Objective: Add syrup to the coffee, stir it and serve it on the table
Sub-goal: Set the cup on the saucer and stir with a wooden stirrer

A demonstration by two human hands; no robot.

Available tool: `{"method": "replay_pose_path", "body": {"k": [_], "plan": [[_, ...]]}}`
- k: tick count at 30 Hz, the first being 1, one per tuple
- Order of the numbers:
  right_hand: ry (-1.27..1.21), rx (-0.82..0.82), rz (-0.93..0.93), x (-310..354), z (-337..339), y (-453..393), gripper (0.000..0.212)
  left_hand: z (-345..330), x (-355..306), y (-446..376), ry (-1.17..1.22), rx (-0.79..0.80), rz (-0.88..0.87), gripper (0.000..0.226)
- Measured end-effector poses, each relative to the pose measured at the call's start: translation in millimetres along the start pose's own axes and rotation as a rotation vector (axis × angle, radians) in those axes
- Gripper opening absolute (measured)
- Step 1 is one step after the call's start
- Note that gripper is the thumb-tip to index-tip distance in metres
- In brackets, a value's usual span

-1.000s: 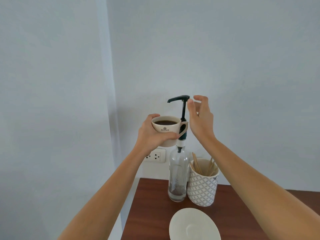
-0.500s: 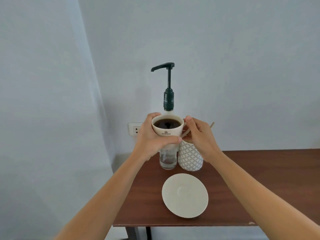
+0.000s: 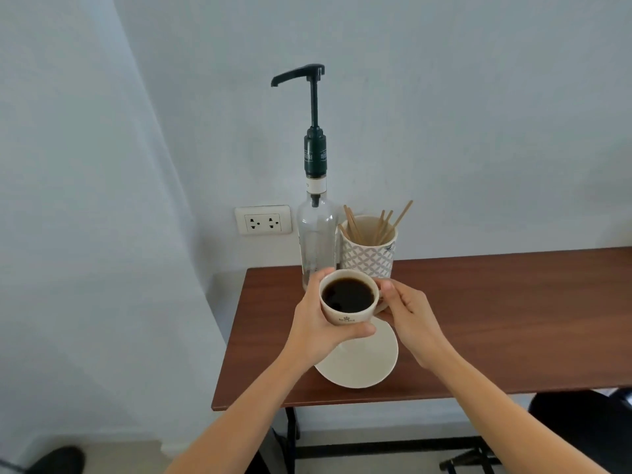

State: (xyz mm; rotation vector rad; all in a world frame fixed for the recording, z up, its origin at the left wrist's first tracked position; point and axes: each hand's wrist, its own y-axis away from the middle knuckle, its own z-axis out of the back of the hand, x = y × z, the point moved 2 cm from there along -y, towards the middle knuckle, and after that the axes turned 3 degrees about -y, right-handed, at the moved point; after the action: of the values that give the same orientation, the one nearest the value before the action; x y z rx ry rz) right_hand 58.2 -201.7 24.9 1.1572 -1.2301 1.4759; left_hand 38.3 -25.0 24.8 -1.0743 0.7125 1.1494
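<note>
Cup point(image 3: 347, 302) lowered from under pump point(image 3: 298, 74), now above saucer point(image 3: 362, 362). Left hand point(image 3: 316, 323) wrapped round cup; right hand point(image 3: 408, 314) pinching what looks like a stirrer at rim. Syrup step likely done; stirring next.

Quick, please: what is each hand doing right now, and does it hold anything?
Left hand: closed around the coffee cup, held above the saucer.
Right hand: fingers pinched at the cup's handle side; what it holds cannot be told.

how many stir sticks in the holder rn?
7 or so, all in the patterned holder: about three lean left, about four lean right; overlaps may hide more.
</note>
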Motion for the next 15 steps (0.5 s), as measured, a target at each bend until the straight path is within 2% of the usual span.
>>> {"method": "replay_pose_path", "body": {"k": [15], "plan": [[0.016,0.018,-0.071,-35.8,3.0,20.7,0.032,-23.3,28.4,26.4,-0.022,0.015,0.0,0.095]]}}
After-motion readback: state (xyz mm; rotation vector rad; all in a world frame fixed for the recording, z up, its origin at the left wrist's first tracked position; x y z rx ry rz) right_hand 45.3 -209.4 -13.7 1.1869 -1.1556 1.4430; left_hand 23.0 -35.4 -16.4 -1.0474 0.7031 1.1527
